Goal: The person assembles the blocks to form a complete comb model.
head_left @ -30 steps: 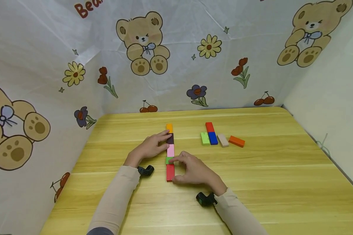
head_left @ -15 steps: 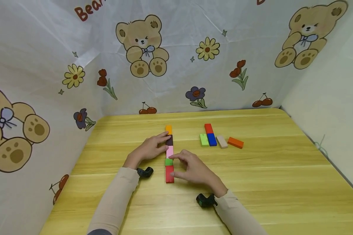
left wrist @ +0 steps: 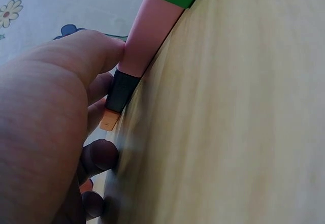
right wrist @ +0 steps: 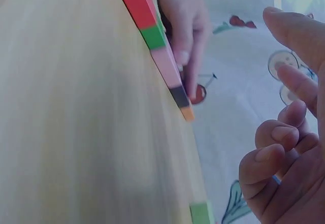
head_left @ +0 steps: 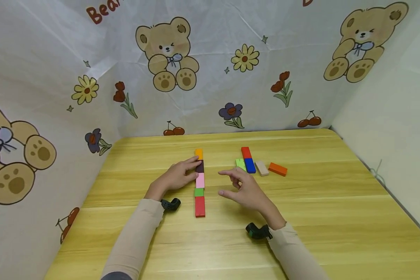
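Observation:
A straight row of coloured blocks runs away from me in the head view: a red block (head_left: 200, 207) nearest, then a green block (head_left: 199, 192), a pink block (head_left: 200, 181), a black block (head_left: 200, 167) and an orange block (head_left: 198, 153) at the far end. My left hand (head_left: 173, 177) rests along the row's left side. Its thumb (left wrist: 104, 51) touches the pink block, and its fingertips lie at the black and orange ones. To the right of the row, my right hand (head_left: 246, 189) hovers with thumb and index finger spread apart and nothing between them.
Right of the row lie a light green block (head_left: 240, 163), partly hidden by my right hand, a second red block (head_left: 246, 152), a blue block (head_left: 250, 165), a beige block (head_left: 262, 168) and an orange-red block (head_left: 278, 169). A bear-print cloth (head_left: 196, 112) hangs behind the table.
My right hand has left the green and red blocks and moved right, toward the loose blocks. The left hand stays at the row, which keeps its order.

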`<state>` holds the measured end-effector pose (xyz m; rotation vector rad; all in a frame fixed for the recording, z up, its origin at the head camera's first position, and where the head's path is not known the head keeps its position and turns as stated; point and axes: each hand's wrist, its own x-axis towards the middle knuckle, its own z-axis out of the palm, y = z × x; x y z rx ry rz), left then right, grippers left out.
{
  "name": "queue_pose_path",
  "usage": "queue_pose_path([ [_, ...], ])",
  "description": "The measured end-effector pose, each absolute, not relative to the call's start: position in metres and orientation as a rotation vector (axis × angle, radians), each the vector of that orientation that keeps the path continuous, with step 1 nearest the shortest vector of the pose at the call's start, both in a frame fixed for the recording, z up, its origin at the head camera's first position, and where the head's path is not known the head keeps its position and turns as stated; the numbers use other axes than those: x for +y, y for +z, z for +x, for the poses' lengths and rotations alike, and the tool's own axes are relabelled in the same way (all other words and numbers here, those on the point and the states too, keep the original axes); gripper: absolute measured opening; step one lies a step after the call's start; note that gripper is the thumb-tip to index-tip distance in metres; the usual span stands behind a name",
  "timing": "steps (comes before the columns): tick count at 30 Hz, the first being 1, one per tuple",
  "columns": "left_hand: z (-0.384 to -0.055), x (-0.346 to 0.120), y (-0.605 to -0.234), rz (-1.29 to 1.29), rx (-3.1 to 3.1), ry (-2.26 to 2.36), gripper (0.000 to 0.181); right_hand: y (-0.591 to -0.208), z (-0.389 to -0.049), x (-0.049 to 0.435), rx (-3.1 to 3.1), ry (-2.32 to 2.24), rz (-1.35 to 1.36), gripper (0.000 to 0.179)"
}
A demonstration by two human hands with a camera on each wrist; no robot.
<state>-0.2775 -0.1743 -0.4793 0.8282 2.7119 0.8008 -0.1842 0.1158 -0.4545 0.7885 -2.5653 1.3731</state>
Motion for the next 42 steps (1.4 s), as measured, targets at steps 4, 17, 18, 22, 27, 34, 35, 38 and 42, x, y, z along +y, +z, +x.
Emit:
queue_pose_path([
  [4, -0.278, -0.174, -0.48, 0.837, 2.714, 0.793, 0.055, -0.45, -0.187, 0.129, -2.539, 1.405, 0.727, 0.053],
  [17, -0.278, -0.166, -0.488, 0.868, 2.686, 0.816, 0.055, -0.426, -0.19, 0.181, -2.492, 1.365, 0.554, 0.054],
  [18, -0.278, -0.165, -0.488, 0.867, 2.684, 0.817, 0.055, -0.432, -0.194, 0.189, -2.497, 1.339, 0.541, 0.055],
  [22, -0.278, -0.162, -0.488, 0.869, 2.68, 0.81, 0.055, -0.449, -0.207, 0.217, -2.521, 1.235, 0.514, 0.057],
  [27, -0.277, -0.164, -0.486, 0.893, 2.683, 0.825, 0.055, -0.456, -0.215, 0.242, -2.575, 1.181, 0.413, 0.055],
  [34, -0.273, -0.177, -0.481, 0.823, 2.72, 0.828, 0.055, -0.467, -0.228, 0.264, -2.659, 1.116, 0.336, 0.055],
  [35, -0.274, -0.177, -0.481, 0.83, 2.717, 0.832, 0.055, -0.469, -0.229, 0.268, -2.669, 1.115, 0.323, 0.055],
  [38, -0.275, -0.175, -0.479, 0.843, 2.708, 0.842, 0.055, -0.473, -0.231, 0.28, -2.7, 1.129, 0.291, 0.054],
  [42, -0.277, -0.173, -0.479, 0.837, 2.704, 0.828, 0.055, -0.476, -0.232, 0.294, -2.734, 1.129, 0.278, 0.054],
])
